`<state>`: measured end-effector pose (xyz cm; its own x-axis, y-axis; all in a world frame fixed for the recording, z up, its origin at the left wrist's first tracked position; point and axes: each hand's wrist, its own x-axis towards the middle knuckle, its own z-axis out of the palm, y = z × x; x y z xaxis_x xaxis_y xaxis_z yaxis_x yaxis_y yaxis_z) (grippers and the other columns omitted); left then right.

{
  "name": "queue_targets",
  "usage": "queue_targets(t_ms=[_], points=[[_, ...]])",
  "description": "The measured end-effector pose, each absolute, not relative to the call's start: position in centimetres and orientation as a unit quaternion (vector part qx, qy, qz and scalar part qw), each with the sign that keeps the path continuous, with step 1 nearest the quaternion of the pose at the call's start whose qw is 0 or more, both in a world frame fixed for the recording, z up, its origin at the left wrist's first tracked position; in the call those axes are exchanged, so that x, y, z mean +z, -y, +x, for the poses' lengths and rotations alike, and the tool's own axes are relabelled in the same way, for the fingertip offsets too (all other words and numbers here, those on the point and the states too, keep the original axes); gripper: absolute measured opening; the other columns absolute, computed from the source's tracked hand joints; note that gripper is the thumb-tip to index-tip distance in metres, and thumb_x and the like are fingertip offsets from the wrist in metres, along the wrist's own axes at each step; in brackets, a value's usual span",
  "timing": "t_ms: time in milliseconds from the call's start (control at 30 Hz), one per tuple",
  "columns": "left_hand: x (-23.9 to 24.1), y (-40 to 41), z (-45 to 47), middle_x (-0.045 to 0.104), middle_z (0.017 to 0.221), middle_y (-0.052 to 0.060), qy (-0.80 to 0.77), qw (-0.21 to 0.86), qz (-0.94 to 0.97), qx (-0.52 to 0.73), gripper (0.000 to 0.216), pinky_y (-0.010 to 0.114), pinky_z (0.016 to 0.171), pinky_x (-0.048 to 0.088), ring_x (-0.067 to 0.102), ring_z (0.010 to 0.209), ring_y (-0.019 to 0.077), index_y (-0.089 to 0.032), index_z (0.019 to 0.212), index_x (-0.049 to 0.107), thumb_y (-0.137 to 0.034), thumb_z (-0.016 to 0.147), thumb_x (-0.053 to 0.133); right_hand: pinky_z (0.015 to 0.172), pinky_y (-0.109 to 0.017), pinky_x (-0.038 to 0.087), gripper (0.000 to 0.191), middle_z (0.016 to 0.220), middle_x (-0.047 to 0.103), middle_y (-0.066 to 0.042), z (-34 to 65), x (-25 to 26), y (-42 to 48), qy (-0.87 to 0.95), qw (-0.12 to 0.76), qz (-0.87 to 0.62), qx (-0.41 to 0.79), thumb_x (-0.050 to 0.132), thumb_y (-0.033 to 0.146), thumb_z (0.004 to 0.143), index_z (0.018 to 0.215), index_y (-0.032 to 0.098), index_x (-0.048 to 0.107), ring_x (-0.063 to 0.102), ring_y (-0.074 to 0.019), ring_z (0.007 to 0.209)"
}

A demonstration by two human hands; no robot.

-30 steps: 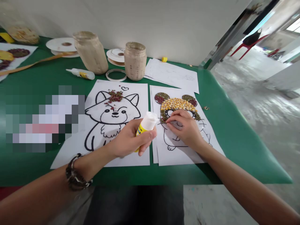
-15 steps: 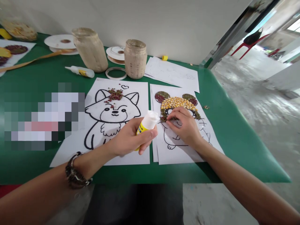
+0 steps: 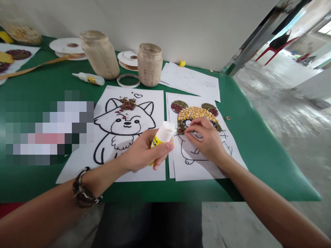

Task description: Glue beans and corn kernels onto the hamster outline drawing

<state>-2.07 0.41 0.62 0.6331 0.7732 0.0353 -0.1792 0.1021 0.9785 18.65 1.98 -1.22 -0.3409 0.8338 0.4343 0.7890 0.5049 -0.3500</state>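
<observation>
My left hand [image 3: 144,151] is wrapped round a glue stick [image 3: 164,132] with a yellow label and white top, held upright, slightly tilted, between two drawings. My right hand [image 3: 207,137] is pinched over the hamster-like drawing [image 3: 184,148], its fingertips at the green and dark red beans [image 3: 181,129] by the left cheek. Whatever lies between those fingertips is too small to make out. Yellow corn kernels [image 3: 198,112] cover this drawing's forehead, and beans fill its ears. On the left, a fox-like drawing [image 3: 124,137] bears a loose heap of beans [image 3: 128,103] on its head.
Two cloudy jars [image 3: 99,55] stand at the back of the green table [image 3: 258,155], near ribbon spools [image 3: 66,46], a tape ring [image 3: 128,81] and a glue bottle [image 3: 89,79]. Spare sheets [image 3: 191,81] and a yellow cap [image 3: 182,63] lie behind the drawings. A blurred patch covers the left.
Almost nothing differs. My right fingertips have shifted very slightly at the cheek beans; my left hand keeps the glue stick in the same place.
</observation>
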Motion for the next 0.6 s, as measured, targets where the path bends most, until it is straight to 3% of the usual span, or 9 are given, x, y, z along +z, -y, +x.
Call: queue_targets(t_ms=[267,400,467,600], points=[[0.8,-0.4,-2.0,0.041,0.036,-0.009,-0.269,0.693,0.579,0.334,0.028,0.021,0.037,0.037,0.036,0.031,0.0053,-0.018,0.058,0.044,-0.039,0.073,0.055,0.072,-0.035,0.046,0.006,0.078,0.057,-0.002,19.0,-0.4,-1.8,0.773,0.361,-0.511,0.103,0.055,0.016,0.074,0.072,0.021,0.056,0.056,-0.0168,0.079],[0.6,-0.3,-2.0,0.043,0.037,-0.008,-0.266,0.685,0.598,0.320,0.027,0.020,0.038,0.036,0.037,0.032,0.0050,-0.018,0.059,0.045,-0.038,0.074,0.055,0.051,-0.026,0.044,0.008,0.058,0.058,0.002,19.1,0.1,-1.3,0.707,0.359,-0.559,0.242,0.057,0.022,0.075,0.068,0.020,0.052,0.052,-0.0100,0.050],[0.6,-0.3,-2.0,0.043,0.037,-0.008,-0.267,0.682,0.601,0.318,0.029,0.019,0.037,0.035,0.037,0.032,0.0050,-0.018,0.059,0.045,-0.040,0.074,0.055,0.048,-0.025,0.043,0.018,0.045,0.051,0.006,19.0,0.3,-1.1,0.686,0.354,-0.566,0.289,0.052,0.029,0.080,0.064,0.021,0.047,0.044,-0.0075,0.039],[0.7,-0.3,-1.9,0.041,0.038,-0.008,-0.268,0.682,0.605,0.312,0.033,0.018,0.035,0.034,0.036,0.032,0.0048,-0.018,0.058,0.044,-0.044,0.072,0.057,0.056,-0.027,0.046,0.044,0.034,0.033,0.007,18.8,0.7,-0.9,0.679,0.389,-0.542,0.305,0.037,0.046,0.086,0.050,0.022,0.033,0.044,-0.0083,0.040]])
